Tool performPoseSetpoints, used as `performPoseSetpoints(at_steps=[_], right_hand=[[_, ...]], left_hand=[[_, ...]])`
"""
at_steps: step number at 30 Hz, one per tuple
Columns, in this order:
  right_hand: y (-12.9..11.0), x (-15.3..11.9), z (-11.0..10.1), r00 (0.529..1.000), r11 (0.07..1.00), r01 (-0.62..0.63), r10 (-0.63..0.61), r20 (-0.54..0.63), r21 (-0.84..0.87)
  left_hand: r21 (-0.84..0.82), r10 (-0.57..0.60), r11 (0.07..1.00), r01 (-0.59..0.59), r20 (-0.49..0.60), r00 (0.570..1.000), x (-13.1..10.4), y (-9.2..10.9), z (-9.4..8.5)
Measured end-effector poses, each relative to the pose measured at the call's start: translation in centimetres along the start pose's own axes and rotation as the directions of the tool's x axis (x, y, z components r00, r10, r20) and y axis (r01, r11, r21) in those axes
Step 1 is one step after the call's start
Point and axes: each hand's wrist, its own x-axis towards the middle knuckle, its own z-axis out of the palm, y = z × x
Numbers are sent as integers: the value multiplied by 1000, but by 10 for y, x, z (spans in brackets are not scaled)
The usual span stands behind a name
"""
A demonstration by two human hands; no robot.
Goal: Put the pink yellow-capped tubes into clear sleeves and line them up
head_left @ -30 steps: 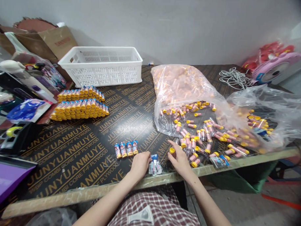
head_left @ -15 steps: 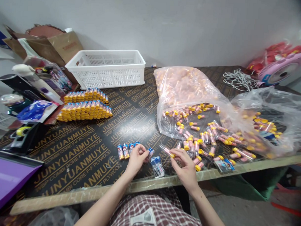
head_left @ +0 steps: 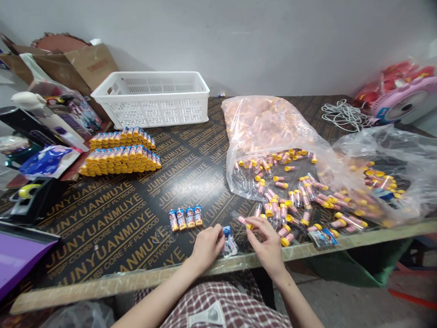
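My right hand (head_left: 264, 239) pinches a clear tube with a yellow cap (head_left: 241, 219) between thumb and fingers. To its left, my left hand (head_left: 207, 244) rests with curled fingers against a small pack of blue-topped wrappers (head_left: 230, 242) near the front edge; what its fingertips hold, if anything, is hidden. Several blue-labelled tubes (head_left: 190, 217) stand in a short row beyond my left hand. Many loose yellow-capped tubes (head_left: 283, 211) lie right of my right hand, spilling from a large clear plastic bag (head_left: 273, 120).
A white basket (head_left: 152, 106) is at the back. Stacked blue-and-yellow tubes (head_left: 121, 158) lie at the left, beside bottles (head_left: 37, 107) and a purple dustpan (head_left: 14, 262). A pink fan (head_left: 403, 106) and a white cable (head_left: 345, 116) are at the right.
My left hand has moved down and right from the row, onto the pack. The blue-wrapped piece it held is out of sight. My right hand still holds the tube.
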Motion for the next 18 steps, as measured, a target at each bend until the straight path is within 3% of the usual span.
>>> performPoseSetpoints(at_steps=[4,10,12,15,18], right_hand=[[0,0,1,1000,1000,3,-3,1,7],[0,-1,2,1000,1000,-9,9,-21,26],[1,-2,1,999,1000,-10,10,-37,25],[0,-3,0,998,1000,-4,6,-70,28],[-4,-5,0,995,999,15,-10,-101,46]], left_hand=[[-234,-135,962,142,46,990,5,-1,0],[-535,-309,784,315,103,945,11,-6,5],[-654,-373,662,367,136,918,13,-6,4],[-827,-492,366,427,218,843,19,-1,-3],[-911,-579,123,393,256,774,25,4,-16]])
